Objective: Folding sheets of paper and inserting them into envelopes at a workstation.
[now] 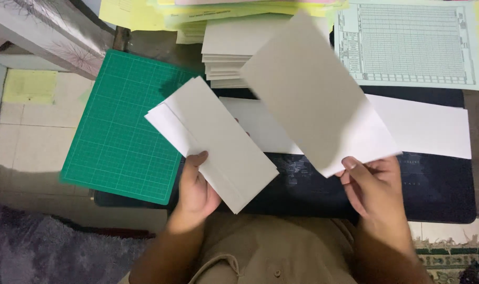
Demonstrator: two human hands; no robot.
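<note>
1. My left hand [196, 189] is closed on a grey folded card [213, 142], held beside the green cutting mat [123, 126].
2. My right hand [373, 184] pinches a second grey card [315, 92] by its corner, above the dark desk pad [439, 184].
3. That thin corner pinch looks risky: the card could slip and scatter the stack of cards [226, 50] behind.

- Dim, even indoor light from above; pale papers read brightest.
- Soft shadow falls on the green cutting mat [124, 126].
- Right hand [373, 184] and its grey card [315, 94] slightly motion-blurred.
- Near corners dark.
</note>
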